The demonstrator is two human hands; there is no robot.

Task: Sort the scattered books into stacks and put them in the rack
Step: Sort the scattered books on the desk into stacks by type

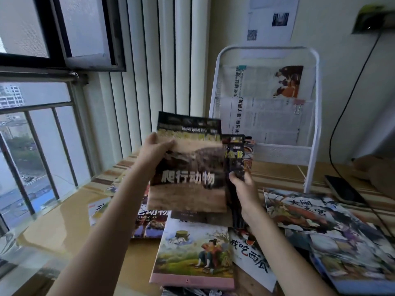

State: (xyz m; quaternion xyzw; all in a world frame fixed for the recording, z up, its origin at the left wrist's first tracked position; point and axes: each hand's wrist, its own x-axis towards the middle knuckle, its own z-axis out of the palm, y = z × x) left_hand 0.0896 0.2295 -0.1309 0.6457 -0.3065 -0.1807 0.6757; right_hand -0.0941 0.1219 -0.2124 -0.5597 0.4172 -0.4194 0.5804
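The left hand [157,146] pinches the upright brown reptile-cover paperback [188,167] at its upper-left edge, the right hand [243,189] grips thin dark books [235,167] behind it, long axes vertical, the white wire rack [307,146] at two o'clock, nearer the right hand.

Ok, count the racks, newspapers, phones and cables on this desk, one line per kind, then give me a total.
Rack: 1
Newspapers: 2, one in the upper pocket, one in the lower
Phone: 1
Cable: 1
Total: 5
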